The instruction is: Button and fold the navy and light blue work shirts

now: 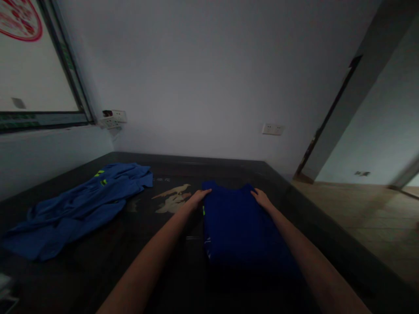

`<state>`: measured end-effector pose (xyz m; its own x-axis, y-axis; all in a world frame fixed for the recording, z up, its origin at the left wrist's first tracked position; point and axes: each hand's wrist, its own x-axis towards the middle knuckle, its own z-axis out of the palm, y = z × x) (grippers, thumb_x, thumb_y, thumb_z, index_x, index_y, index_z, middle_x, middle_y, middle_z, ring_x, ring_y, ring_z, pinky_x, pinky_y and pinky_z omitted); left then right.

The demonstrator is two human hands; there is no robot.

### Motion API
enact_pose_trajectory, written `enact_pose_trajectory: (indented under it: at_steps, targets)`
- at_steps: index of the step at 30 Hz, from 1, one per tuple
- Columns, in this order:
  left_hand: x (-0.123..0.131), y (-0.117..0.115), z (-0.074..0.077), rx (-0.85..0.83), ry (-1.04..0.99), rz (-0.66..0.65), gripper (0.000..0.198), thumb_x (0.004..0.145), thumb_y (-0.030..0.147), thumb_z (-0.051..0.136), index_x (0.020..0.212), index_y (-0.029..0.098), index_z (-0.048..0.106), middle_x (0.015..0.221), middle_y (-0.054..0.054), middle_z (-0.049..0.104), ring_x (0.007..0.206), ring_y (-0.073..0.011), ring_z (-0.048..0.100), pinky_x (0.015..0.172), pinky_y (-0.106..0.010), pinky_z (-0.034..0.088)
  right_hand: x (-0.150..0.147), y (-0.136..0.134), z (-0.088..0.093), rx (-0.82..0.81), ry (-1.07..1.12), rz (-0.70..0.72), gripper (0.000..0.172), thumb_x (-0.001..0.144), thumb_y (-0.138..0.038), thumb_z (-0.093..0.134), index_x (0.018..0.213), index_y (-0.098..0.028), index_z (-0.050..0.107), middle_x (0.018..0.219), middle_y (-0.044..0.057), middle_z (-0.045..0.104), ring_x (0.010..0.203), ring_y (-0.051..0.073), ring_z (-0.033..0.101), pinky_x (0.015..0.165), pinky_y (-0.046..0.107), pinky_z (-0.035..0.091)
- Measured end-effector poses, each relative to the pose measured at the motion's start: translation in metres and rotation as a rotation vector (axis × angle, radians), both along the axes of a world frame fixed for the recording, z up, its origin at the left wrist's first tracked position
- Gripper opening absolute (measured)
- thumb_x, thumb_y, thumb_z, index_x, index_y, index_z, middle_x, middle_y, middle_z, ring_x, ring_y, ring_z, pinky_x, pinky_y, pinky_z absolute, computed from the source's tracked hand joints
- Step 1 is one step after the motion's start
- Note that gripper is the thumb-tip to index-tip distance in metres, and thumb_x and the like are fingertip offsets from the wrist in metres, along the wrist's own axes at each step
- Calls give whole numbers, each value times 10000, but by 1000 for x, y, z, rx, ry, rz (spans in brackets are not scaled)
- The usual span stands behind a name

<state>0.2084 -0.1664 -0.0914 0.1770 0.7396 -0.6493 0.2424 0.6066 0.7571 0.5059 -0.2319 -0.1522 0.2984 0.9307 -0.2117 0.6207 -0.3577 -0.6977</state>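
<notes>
A dark blue shirt (237, 222) lies on the black table (176, 266) in front of me, its neckline toward the far side and its sides narrowed as if tucked under. My left hand (199, 197) is closed on its far left corner, beside the neckline. At the far right corner, my right hand (261, 197) grips the cloth in the same way. Yellow-green and white marks show along the shirt's left edge. The near end of the shirt fades into shadow.
A lighter blue garment (85, 209) with yellow-green patches lies crumpled on the table's left. A bird picture (173, 198) marks the tabletop. A wall with a socket (273, 129) stands behind; a power strip (113, 118) is at the left corner. Wooden floor (353, 213) lies right.
</notes>
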Motion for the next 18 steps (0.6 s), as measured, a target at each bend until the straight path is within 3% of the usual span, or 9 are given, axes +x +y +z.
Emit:
enact_pose_trajectory:
  at_steps: [4,9,13,18]
  targets:
    - [1,6,-1,80,23,-4,212,783,285,690,880,101,651,891,-147,713,898,-277,663,775,-331,516,9,2,-5,6,-36,24,340,900,-312,415,1054,-124,653,1130,167,662,1104,293,594,962,392,433]
    - [1,12,0,264,66,2,324,799,331,688,1048,136,620,1006,-117,703,1107,-239,586,899,-263,461,21,20,11,53,-74,31,410,933,-354,374,1181,-110,590,1248,164,606,1179,275,548,1008,358,397]
    - [0,20,-6,285,150,-34,298,877,344,592,1073,120,600,1041,-124,691,1048,-224,618,850,-257,487,21,38,19,66,-107,10,399,949,-355,362,1216,-147,574,1254,135,610,1183,259,546,1000,348,399]
    - [1,34,-21,236,352,-70,282,909,328,553,1090,116,594,1052,-104,659,977,-222,632,823,-320,516,7,52,13,-7,-151,-48,393,958,-348,373,1249,-152,549,1260,131,606,1198,259,538,980,343,406]
